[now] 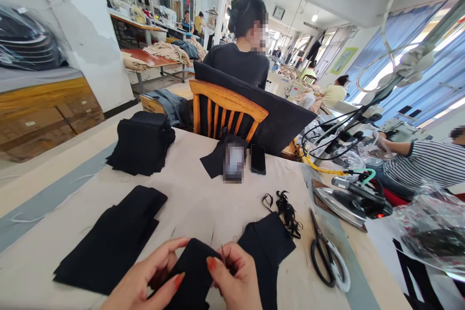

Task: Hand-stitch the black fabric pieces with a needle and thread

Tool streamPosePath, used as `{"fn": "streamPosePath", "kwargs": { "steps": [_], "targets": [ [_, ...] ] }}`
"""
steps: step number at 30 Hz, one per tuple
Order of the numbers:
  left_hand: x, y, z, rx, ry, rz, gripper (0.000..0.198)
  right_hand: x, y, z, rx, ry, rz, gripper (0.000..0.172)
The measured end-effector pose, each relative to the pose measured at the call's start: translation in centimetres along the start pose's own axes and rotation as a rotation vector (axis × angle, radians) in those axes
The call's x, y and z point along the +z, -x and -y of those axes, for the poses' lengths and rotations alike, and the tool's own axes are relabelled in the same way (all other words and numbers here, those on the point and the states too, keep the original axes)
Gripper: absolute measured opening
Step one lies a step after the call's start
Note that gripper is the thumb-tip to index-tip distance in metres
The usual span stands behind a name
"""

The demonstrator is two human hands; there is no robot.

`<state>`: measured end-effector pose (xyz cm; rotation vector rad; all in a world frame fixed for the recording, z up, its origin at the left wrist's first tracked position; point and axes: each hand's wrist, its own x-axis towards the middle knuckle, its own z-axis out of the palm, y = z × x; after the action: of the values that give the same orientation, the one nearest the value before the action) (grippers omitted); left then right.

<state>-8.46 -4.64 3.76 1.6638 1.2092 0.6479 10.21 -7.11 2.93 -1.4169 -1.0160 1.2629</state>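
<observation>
At the bottom edge of the table both my hands pinch one small black fabric piece (194,271). My left hand (145,281) grips its left side with thumb and fingers closed. My right hand (236,281) holds the upper right edge with the thumb on top. A flat stack of black fabric pieces (112,240) lies just to the left. Another black piece (267,247) lies to the right, with a tangle of black strips (286,210) above it.
Scissors (325,256) lie at the right, a steam iron (354,198) beyond them. A black fabric pile (141,143), a phone (257,159) and a wooden chair (227,111) stand at the far edge. One person sits ahead with their back to me; another in stripes (417,162) is at right.
</observation>
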Motion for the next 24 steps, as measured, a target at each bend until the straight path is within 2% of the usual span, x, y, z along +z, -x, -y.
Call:
{"fn": "streamPosePath", "kwargs": {
  "steps": [2,4,6,10,11,14,16,19,22,24],
  "targets": [
    [0.1,-0.8,1.1,0.012,-0.058,0.036,0.040,-0.4,-1.1,-0.5,-0.038,0.346,-0.019,0.027],
    [0.5,-1.9,2.3,0.040,-0.271,-0.059,0.036,-0.7,-2.3,-0.8,-0.080,0.762,-0.046,0.020],
    [1.1,-2.8,3.2,0.054,-0.462,-0.153,0.033,-0.8,-3.4,-1.1,-0.093,0.980,-0.075,0.016],
    [2.6,-2.8,4.2,0.084,-0.619,-0.254,0.037,-0.6,-4.4,-1.1,-0.092,1.108,-0.086,0.013],
    [3.2,-2.5,4.5,0.130,-0.663,-0.268,0.038,-0.6,-4.4,-1.1,-0.093,1.135,-0.083,0.012],
    [5.3,-1.2,5.8,0.414,-0.849,-0.268,0.044,-0.6,-4.6,-1.1,-0.100,1.194,-0.073,0.012],
    [6.6,-0.6,6.5,0.491,-0.924,-0.239,0.043,-0.8,-4.8,-1.1,-0.107,1.225,-0.068,0.012],
    [7.6,-0.2,6.8,0.498,-0.963,-0.158,0.054,-1.2,-5.1,-1.1,-0.128,1.254,-0.060,0.012],
    [7.5,-0.2,6.4,0.465,-0.941,-0.113,0.056,-1.4,-5.1,-1.2,-0.196,1.240,-0.048,0.009],
    [7.4,-0.2,6.0,0.453,-0.921,-0.106,0.055,-1.2,-5.0,-1.3,-0.279,1.205,-0.002,0.016]
  ]
}}
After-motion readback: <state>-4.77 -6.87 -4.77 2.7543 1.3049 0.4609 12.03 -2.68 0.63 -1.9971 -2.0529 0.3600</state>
